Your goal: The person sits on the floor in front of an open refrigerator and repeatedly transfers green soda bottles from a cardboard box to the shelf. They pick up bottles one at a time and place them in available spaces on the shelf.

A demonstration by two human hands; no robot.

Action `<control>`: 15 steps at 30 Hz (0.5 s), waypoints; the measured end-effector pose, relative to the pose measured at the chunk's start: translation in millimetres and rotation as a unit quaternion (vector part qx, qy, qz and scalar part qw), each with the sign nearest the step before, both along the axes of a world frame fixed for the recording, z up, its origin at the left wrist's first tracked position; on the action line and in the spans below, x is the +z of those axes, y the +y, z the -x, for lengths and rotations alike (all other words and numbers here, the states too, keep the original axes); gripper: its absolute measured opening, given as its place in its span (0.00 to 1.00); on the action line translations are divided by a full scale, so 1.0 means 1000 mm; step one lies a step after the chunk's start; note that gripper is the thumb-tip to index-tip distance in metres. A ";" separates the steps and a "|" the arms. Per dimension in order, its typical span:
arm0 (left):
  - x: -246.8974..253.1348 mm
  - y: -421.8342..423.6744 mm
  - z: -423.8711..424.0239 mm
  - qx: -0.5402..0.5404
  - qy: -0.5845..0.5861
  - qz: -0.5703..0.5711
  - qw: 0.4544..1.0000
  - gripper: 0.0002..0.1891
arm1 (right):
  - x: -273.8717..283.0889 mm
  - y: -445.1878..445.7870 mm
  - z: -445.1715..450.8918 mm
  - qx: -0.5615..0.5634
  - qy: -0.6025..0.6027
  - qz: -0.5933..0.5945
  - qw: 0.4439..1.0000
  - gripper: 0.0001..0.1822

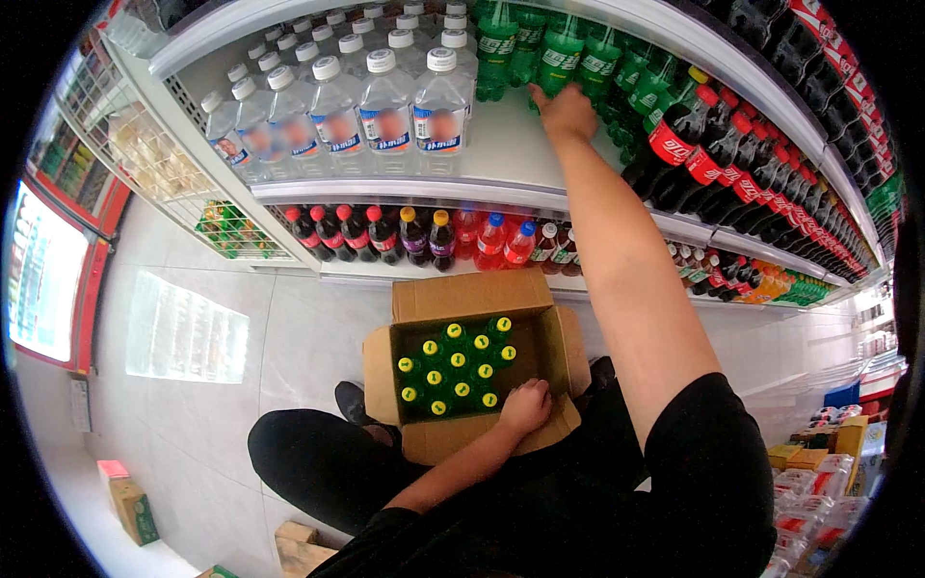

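My right hand (pixel 571 115) reaches onto the upper shelf, its thumb and fingers around the lower part of a green soda bottle (pixel 561 61). More green bottles (pixel 496 50) stand beside it, their tops partly hidden by the shelf above. Below, an open cardboard box (pixel 470 296) sits on the floor between my legs. Several green bottles with yellow caps (pixel 458 359) stand upright in it, towards its left side. My left hand (pixel 526 406) lies with curled fingers at the box's near right edge; whether it grips the cardboard is hidden.
Clear bottles with white caps (pixel 381 108) fill the upper shelf's left part. Cola bottles (pixel 679 134) stand to the right. A lower shelf (pixel 354 269) holds assorted drinks. A wire rack (pixel 137 144) and a lit cooler (pixel 47 274) are at left, stacked goods (pixel 816 498) at lower right.
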State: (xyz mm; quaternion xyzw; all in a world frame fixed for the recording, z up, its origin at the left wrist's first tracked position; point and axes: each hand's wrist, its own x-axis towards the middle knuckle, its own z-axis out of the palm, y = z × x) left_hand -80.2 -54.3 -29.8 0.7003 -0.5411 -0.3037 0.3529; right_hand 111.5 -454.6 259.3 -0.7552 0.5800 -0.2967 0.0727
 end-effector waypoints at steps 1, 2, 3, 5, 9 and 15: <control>0.001 0.001 -0.001 0.001 -0.001 -0.001 1.000 0.07 | -0.001 0.000 0.001 0.009 0.013 -0.011 1.000 0.37; 0.003 0.001 -0.002 0.003 0.001 -0.005 1.000 0.07 | -0.001 0.001 0.000 0.019 0.026 -0.021 0.999 0.35; 0.007 0.001 -0.002 0.003 0.005 -0.008 1.000 0.07 | -0.009 -0.004 -0.002 0.031 0.029 -0.022 0.999 0.32; 0.010 -0.003 0.000 -0.009 0.009 -0.004 1.000 0.07 | -0.023 -0.024 0.003 0.046 0.034 -0.020 0.998 0.25; 0.004 0.000 -0.001 -0.010 0.005 -0.015 1.000 0.06 | -0.027 -0.009 -0.007 0.162 0.064 0.027 0.984 0.18; 0.010 -0.001 -0.002 -0.012 0.010 -0.019 1.000 0.06 | -0.030 -0.012 -0.003 0.174 0.035 0.045 0.983 0.23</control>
